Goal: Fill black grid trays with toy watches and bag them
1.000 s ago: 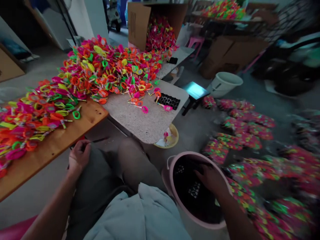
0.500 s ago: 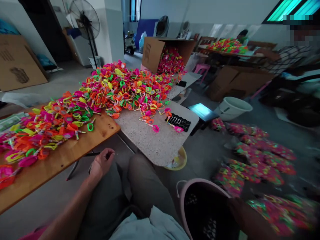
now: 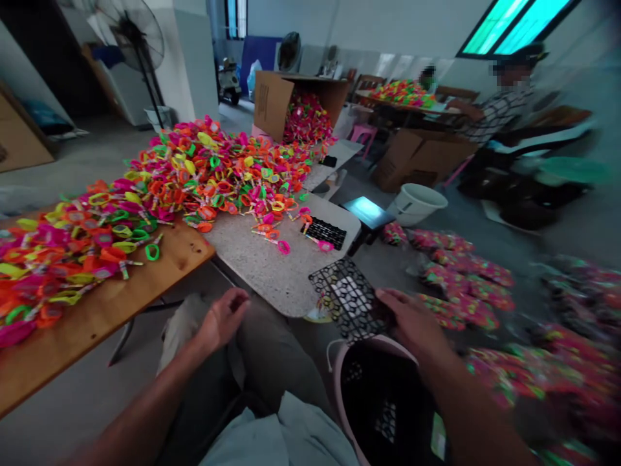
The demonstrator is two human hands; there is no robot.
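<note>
Across wooden table (image 3: 111, 304) and stone table (image 3: 272, 272): huge heap of coloured ring toys (image 3: 194, 175), unsorted, clearly most of the work left. On floor at right: rows of packed toy bundles (image 3: 460, 272), done part, judging from their order. Below, pink bucket (image 3: 339, 369) with more black pieces inside. Just above it, black mesh tray (image 3: 347, 298), lifted out, pinched at its edge by right hand (image 3: 412, 320), fingers closed on it. Left hand (image 3: 223, 320) resting on knee, fingers loosely curled, holding nothing.
</note>
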